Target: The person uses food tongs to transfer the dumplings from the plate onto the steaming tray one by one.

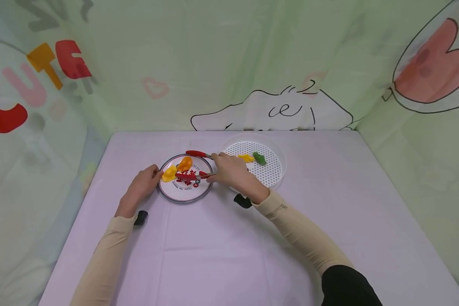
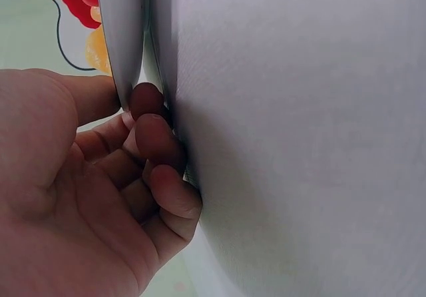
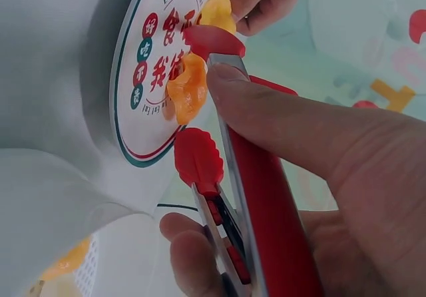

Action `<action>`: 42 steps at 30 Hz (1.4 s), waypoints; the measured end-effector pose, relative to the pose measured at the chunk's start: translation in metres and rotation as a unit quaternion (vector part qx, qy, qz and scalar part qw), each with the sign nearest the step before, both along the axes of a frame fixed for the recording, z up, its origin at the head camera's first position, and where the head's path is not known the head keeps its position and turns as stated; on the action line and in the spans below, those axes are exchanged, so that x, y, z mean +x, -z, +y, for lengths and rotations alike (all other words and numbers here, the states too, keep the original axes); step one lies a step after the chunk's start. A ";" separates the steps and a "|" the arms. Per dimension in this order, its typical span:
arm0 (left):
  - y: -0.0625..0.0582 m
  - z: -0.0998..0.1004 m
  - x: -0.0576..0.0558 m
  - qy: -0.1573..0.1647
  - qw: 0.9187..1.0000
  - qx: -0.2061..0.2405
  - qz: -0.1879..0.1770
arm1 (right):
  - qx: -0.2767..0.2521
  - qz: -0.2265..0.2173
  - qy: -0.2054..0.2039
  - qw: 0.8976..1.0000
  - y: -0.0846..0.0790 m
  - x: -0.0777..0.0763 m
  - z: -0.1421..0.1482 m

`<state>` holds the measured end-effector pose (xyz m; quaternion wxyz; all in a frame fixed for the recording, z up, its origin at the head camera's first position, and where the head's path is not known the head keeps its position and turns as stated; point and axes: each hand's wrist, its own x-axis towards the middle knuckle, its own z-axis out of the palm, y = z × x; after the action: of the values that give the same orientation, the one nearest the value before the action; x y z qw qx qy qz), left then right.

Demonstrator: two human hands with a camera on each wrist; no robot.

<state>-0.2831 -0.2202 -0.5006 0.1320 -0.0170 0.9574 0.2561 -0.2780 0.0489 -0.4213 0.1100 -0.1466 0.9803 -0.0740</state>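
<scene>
My left hand (image 1: 143, 183) pinches the left rim of a round white plate (image 1: 179, 195) with a dark edge and red printed characters. In the left wrist view, its thumb lies on top and fingers curl beneath the rim. My right hand (image 1: 232, 171) grips red-and-metal tongs (image 3: 266, 210), their red tips spread apart over the plate. A yellow lobed piece (image 1: 169, 173) and an orange lobed piece (image 1: 185, 163) lie on the plate. In the right wrist view, the orange piece (image 3: 188, 89) is between the spread tips, one tip overlapping the yellow piece's edge.
A round white basket (image 1: 280, 170) with a perforated bottom stands right of the plate, partly behind my right hand. Inside are a yellow piece (image 1: 246, 158) and a green piece (image 1: 259, 158). A pale lilac cloth covers the table (image 1: 214, 255). Printed curtains (image 1: 222, 51) hang around it.
</scene>
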 end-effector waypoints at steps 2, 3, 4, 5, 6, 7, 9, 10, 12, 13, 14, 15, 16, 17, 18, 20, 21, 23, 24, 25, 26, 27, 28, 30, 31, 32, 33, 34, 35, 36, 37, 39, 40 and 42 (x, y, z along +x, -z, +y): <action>0.000 0.000 0.000 0.000 1.000 0.003 0.000 | 0.001 0.000 0.000 1.000 0.001 0.000 -0.001; 0.000 0.000 0.000 0.001 1.000 0.003 0.001 | 0.002 0.000 -0.001 1.000 0.001 0.000 -0.001; 0.000 0.000 0.000 0.001 1.000 0.003 0.002 | 0.003 -0.001 -0.002 1.000 0.002 0.000 -0.001; -0.001 0.000 0.000 0.002 1.000 0.002 0.003 | 0.004 -0.001 -0.005 1.000 0.002 0.000 -0.001; -0.001 0.000 0.000 0.002 1.000 0.002 0.003 | 0.005 -0.002 -0.007 1.000 0.002 0.001 -0.001; -0.001 0.000 0.000 0.003 1.000 0.001 0.002 | 0.006 -0.003 -0.010 1.000 0.002 0.001 0.000; 0.000 -0.001 0.000 0.003 1.000 -0.001 0.001 | 0.004 -0.004 -0.016 1.000 0.002 0.002 0.001; 0.000 -0.001 0.000 0.003 1.000 -0.001 0.000 | 0.004 -0.004 -0.018 1.000 0.001 0.003 0.001; 0.001 -0.001 0.000 0.000 1.000 -0.001 -0.003 | -0.001 -0.002 -0.021 1.000 0.001 0.004 0.002; 0.001 -0.001 0.000 -0.001 1.000 0.000 -0.004 | -0.002 0.000 -0.022 1.000 0.001 0.004 0.002; 0.001 -0.001 0.000 -0.001 1.000 0.001 -0.004 | -0.005 0.001 -0.022 1.000 0.000 0.005 0.003; 0.001 -0.001 0.000 -0.002 1.000 0.001 -0.005 | -0.008 0.003 -0.023 1.000 0.000 0.005 0.003; 0.001 -0.001 0.000 -0.003 1.000 0.002 -0.005 | -0.010 0.005 -0.024 1.000 0.000 0.006 0.004; 0.001 -0.001 0.000 -0.004 1.000 0.003 -0.006 | -0.013 0.007 -0.025 1.000 0.000 0.006 0.004; 0.001 0.000 0.000 -0.003 1.000 0.003 -0.005 | -0.016 0.008 -0.026 0.999 0.000 0.006 0.005; 0.001 0.000 0.000 -0.002 1.000 0.004 -0.003 | -0.019 0.011 -0.030 0.999 0.000 0.006 0.007; 0.001 0.000 0.001 -0.002 1.000 0.005 -0.002 | -0.020 0.012 -0.031 0.999 0.000 0.007 0.007; 0.000 0.001 0.001 -0.001 1.000 0.007 0.000 | -0.023 0.012 -0.032 0.999 0.001 0.007 0.009; 0.000 0.001 0.002 -0.002 1.000 0.008 0.001 | -0.025 0.011 -0.032 0.999 0.001 0.008 0.010; 0.000 0.001 0.002 -0.002 1.000 0.009 0.003 | -0.026 0.011 -0.031 0.999 0.001 0.008 0.010; 0.000 0.001 0.002 0.000 1.000 0.009 0.004 | -0.029 0.010 -0.030 0.999 0.001 0.008 0.011; 0.000 0.001 0.002 -0.001 1.000 0.009 0.005 | -0.034 0.008 -0.027 0.999 0.001 0.009 0.012; 0.000 0.001 0.002 0.000 1.000 0.009 0.006 | -0.036 0.007 -0.025 0.999 0.001 0.009 0.013; 0.000 0.001 0.003 -0.002 1.000 0.009 0.008 | -0.043 0.007 -0.021 0.999 0.001 0.010 0.015; 0.000 0.001 0.003 -0.001 1.000 0.008 0.009 | -0.048 0.007 -0.018 0.999 0.001 0.011 0.017; 0.000 0.001 0.003 0.001 1.000 0.009 0.009 | -0.052 0.006 -0.016 0.999 0.001 0.011 0.018; 0.000 0.001 0.003 0.001 1.000 0.009 0.010 | -0.056 0.007 -0.015 0.998 0.000 0.012 0.019; 0.000 0.001 0.003 0.002 1.000 0.008 0.010 | -0.060 0.008 -0.016 0.998 0.000 0.013 0.020; 0.000 0.001 0.003 0.002 1.000 0.008 0.010 | -0.063 0.009 -0.016 0.998 0.000 0.014 0.021; -0.001 0.001 0.003 0.003 1.000 0.007 0.010 | -0.066 0.009 -0.015 0.998 0.000 0.014 0.022; -0.001 0.001 0.003 0.004 1.000 0.006 0.011 | -0.069 0.009 -0.014 0.997 0.000 0.015 0.024; -0.001 0.001 0.003 0.004 1.000 0.005 0.011 | -0.072 0.012 -0.012 0.997 -0.001 0.017 0.027; 0.000 0.001 0.003 0.004 1.000 0.006 0.011 | -0.072 0.013 -0.010 0.997 -0.001 0.018 0.028; 0.000 0.001 0.003 0.001 1.000 0.005 0.011 | -0.073 0.016 -0.004 0.997 -0.003 0.021 0.032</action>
<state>-0.2798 -0.2192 -0.5003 0.1220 -0.0122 0.9574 0.2613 -0.2571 0.0813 -0.4181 0.0837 -0.1595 0.9733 -0.1423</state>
